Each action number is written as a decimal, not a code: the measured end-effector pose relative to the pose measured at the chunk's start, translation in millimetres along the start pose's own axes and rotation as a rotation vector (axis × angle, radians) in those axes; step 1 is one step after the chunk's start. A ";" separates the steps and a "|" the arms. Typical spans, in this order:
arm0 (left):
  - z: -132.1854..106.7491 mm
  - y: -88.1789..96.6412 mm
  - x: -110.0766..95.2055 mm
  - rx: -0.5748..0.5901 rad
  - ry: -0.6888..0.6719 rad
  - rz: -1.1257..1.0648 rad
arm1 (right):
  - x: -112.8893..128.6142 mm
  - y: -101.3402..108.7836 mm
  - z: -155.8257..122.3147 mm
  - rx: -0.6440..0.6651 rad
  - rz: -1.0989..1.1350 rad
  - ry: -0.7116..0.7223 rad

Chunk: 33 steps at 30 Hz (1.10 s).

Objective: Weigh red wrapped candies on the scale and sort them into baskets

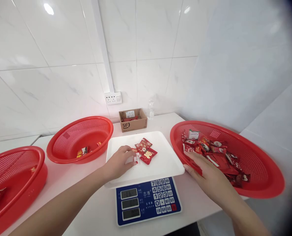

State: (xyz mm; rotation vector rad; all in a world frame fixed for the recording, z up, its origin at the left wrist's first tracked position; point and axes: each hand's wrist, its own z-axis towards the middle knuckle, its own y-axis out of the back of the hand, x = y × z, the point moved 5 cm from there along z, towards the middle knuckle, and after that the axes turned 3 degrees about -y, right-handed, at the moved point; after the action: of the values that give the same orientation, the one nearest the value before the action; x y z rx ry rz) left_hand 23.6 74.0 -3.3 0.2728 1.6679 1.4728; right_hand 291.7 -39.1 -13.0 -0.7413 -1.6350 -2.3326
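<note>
My left hand (pixel 118 163) rests on the white tray (pixel 165 164) of a blue digital scale (pixel 147 200), fingers curled and pinching a small red-and-white packet (pixel 135 159). Two more red snack packets (pixel 146 150) lie on the tray just right of that hand. My right hand (pixel 207 173) reaches into the red basket (pixel 266 186) at the right, fingers lying among the red packets (pixel 217 154) heaped in it; whether it grips one is hidden.
Two more red mesh baskets stand left: a middle basket (pixel 62 147) holding a few packets and a far-left basket (pixel 25 173). A small cardboard box (pixel 133 120) and a clear bottle (pixel 150 109) stand by the tiled wall, under a socket (pixel 113 98).
</note>
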 end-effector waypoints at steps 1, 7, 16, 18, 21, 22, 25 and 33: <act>1.8 -1.4 -2.2 -0.008 -0.014 0.002 | -2.9 0.3 -2.0 -0.006 0.000 -0.007; 13.4 -3.2 -11.6 -0.039 -0.026 0.001 | 2.3 -2.6 -5.6 -0.029 -0.010 0.010; 35.9 -9.7 -19.7 0.062 -0.038 -0.008 | 6.8 -15.9 -2.2 -0.021 -0.024 0.067; 42.1 -13.2 -22.1 0.098 -0.021 0.013 | 5.7 -18.1 -2.6 -0.014 -0.024 0.073; 50.5 -19.3 -26.4 0.141 -0.003 0.030 | 2.9 -18.7 -3.3 -0.010 -0.026 0.062; 52.9 -21.4 -27.3 0.151 0.002 0.033 | 2.0 -18.4 -3.4 -0.010 -0.025 0.057; 58.3 -27.9 -27.6 0.169 0.022 0.051 | 0.7 -17.6 -3.1 -0.005 -0.021 0.049; 58.6 -31.7 -27.8 0.225 -0.076 0.163 | -0.2 -18.9 -2.4 0.012 -0.031 0.039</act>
State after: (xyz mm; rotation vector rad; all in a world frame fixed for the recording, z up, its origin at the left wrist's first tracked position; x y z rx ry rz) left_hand 93.7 87.7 -14.3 0.5930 1.7839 1.3729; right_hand 283.0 -34.3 -29.2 -0.6689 -1.6549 -2.3406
